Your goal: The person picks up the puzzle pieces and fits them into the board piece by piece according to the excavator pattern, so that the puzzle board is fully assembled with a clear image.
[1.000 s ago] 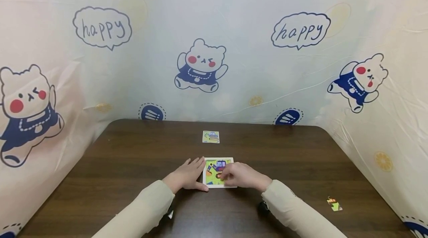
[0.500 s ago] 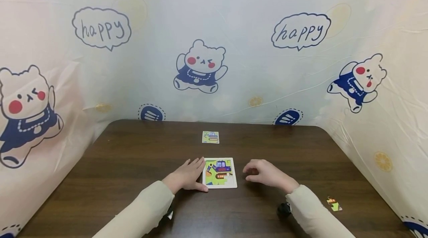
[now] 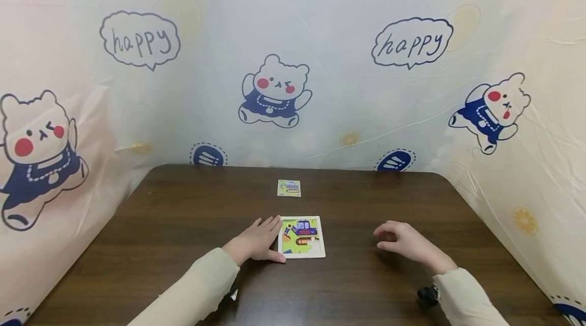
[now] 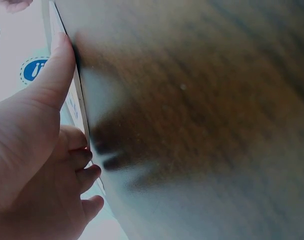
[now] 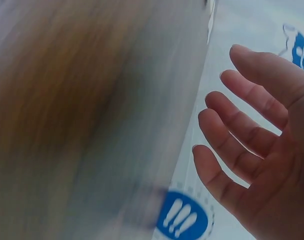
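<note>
A white-framed jigsaw puzzle with an excavator picture lies at the middle of the table; a white patch shows at its lower right corner. Against its left edge rests my left hand, fingers spread, with fingertips and thumb at the frame. In the left wrist view, the thumb of that left hand lies along the puzzle's edge. My right hand is well right of the puzzle, over the table. Seen from the right wrist, this hand has loosely bent, separated fingers and nothing in them.
Beyond the puzzle lies a small square card with a similar excavator picture. The dark wooden table meets a printed cloth backdrop at its back and sides. My right sleeve covers the table's right front area.
My right hand has left the puzzle's surface and moved right across the table. Its sleeve now hides the loose puzzle pieces seen earlier at the right. The left hand stays in place.
</note>
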`<state>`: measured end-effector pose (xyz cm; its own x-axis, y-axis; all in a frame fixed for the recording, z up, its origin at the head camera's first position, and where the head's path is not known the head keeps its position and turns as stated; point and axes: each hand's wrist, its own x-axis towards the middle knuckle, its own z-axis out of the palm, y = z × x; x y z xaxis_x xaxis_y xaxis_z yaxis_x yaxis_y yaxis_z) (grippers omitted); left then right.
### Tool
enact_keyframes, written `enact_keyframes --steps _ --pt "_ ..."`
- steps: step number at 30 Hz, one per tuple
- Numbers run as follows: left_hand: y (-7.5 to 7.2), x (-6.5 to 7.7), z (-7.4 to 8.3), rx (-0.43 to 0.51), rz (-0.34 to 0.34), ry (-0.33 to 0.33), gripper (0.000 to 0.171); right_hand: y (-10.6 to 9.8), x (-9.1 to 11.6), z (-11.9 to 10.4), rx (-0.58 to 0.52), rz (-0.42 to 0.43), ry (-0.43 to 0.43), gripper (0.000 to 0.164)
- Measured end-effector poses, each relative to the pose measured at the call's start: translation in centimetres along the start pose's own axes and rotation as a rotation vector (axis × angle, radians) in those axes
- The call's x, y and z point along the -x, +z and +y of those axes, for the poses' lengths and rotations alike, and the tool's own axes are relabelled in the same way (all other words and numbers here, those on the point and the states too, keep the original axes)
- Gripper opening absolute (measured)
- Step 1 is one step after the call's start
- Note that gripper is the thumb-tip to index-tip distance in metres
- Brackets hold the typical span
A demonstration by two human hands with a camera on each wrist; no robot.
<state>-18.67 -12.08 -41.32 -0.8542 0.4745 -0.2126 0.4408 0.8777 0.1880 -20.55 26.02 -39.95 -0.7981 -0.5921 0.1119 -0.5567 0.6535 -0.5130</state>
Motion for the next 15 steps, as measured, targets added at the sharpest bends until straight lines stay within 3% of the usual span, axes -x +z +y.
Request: enact_keyframes --steps 8,15 --pt "0.0 -0.1 -0.1 -0.012 -0.003 0.004 0.095 -2.2 3.4 2.5 0.045 0.054 0.093 0.022" --pt "0.1 -0.2 -0.1 -0.011 -0.006 -0.004 0.095 -3.6 6.3 4.1 0.038 0.035 0.191 0.028"
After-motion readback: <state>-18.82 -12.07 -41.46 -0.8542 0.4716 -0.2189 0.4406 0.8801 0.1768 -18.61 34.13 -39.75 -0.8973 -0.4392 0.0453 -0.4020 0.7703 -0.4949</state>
